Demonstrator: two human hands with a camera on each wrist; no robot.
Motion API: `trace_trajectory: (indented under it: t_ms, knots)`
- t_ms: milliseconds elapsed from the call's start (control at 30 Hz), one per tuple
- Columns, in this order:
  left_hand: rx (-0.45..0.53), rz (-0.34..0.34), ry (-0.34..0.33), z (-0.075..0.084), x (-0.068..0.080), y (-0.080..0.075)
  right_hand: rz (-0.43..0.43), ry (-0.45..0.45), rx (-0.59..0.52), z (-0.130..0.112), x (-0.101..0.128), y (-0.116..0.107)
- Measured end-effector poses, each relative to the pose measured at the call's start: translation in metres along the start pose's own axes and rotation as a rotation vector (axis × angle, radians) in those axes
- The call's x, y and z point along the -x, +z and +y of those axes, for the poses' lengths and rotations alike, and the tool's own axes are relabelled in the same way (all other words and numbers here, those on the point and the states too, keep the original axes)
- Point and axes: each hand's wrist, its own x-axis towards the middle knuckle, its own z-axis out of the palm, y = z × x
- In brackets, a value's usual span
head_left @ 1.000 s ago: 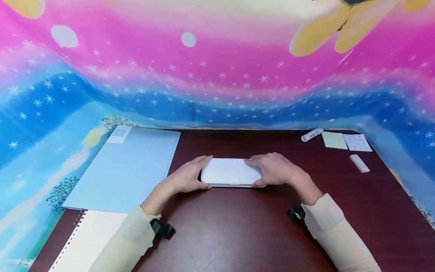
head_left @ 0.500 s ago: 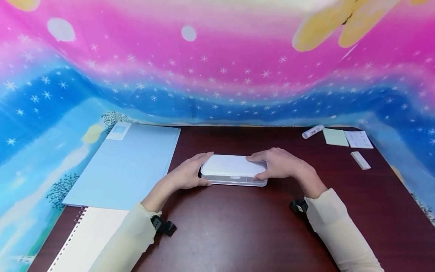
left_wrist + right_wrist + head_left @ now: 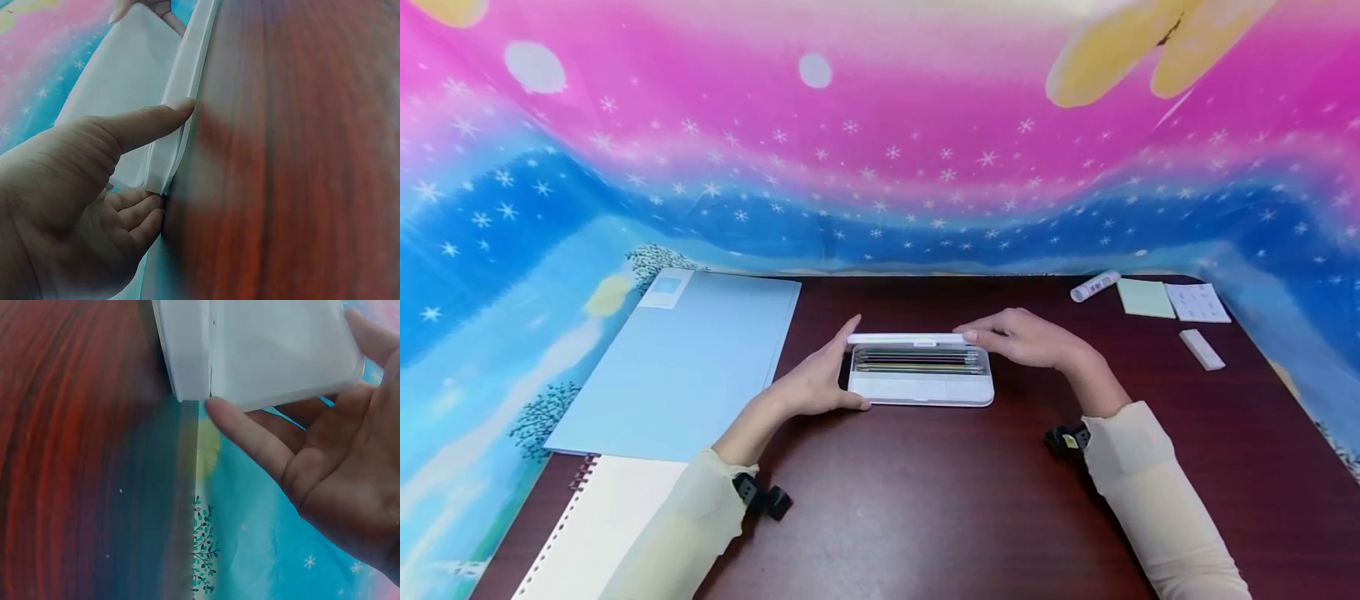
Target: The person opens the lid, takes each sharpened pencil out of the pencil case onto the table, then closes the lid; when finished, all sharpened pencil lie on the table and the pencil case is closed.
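Observation:
A white pencil case (image 3: pixel 917 389) lies on the dark wooden table, its hinged lid (image 3: pixel 898 338) raised at the back. Several pencils (image 3: pixel 917 361) show side by side inside. My left hand (image 3: pixel 811 383) grips the case's left end, thumb at the front corner and fingers round the far side. In the left wrist view, that thumb presses the case's side wall (image 3: pixel 175 94). At the right end, my right hand (image 3: pixel 1030 340) holds the lid between thumb and fingers. The right wrist view shows the lid (image 3: pixel 281 350) standing up from the base (image 3: pixel 182 350).
A light blue folder (image 3: pixel 692 358) and a spiral notebook (image 3: pixel 602 517) lie at left. Toward the back right are a white cylindrical tube (image 3: pixel 1095 286), a pale green sticky-note pad (image 3: pixel 1146 298), a printed paper square (image 3: pixel 1198 302) and a white eraser-like block (image 3: pixel 1202 349). A patterned cloth (image 3: pixel 880 167) hangs behind.
The pencil case's lid has swung up and back, baring the pencils. My right hand has risen and moved away from me with the lid. My left hand has stayed at the left end.

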Motion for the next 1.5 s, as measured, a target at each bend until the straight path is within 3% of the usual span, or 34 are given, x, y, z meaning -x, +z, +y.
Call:
trace_trajectory:
  t_ms: [167, 300, 467, 633, 867, 967, 1100, 1500]
  knots:
    - [0.017, -0.007, 0.027, 0.0, -0.002, 0.001, 0.078, 0.137, -0.122, 0.003, -0.005, -0.001]
    - [0.029, -0.006, 0.052, 0.0, -0.002, 0.001, 0.146, 0.196, -0.182, 0.004, -0.013, -0.005]
    - [0.014, -0.014, 0.038, 0.001, -0.001, 0.001, 0.221, 0.265, -0.178, 0.0, -0.027, -0.008]
    - [0.005, -0.018, 0.033, 0.001, -0.001, 0.002, 0.306, 0.28, -0.044, -0.004, -0.032, -0.007]
    - [0.007, -0.019, 0.035, 0.001, 0.0, 0.001, 0.436, 0.125, 0.232, -0.01, -0.001, -0.001]
    - [0.001, -0.016, 0.028, 0.0, 0.0, 0.0, 0.414, 0.082, 0.315, -0.012, 0.015, 0.003]
    - [0.004, -0.01, 0.019, -0.001, 0.001, -0.001, 0.341, 0.073, 0.333, -0.01, 0.022, 0.007]
    - [0.016, 0.006, -0.001, 0.0, 0.003, 0.002, 0.21, 0.122, 0.171, 0.005, 0.005, 0.007]
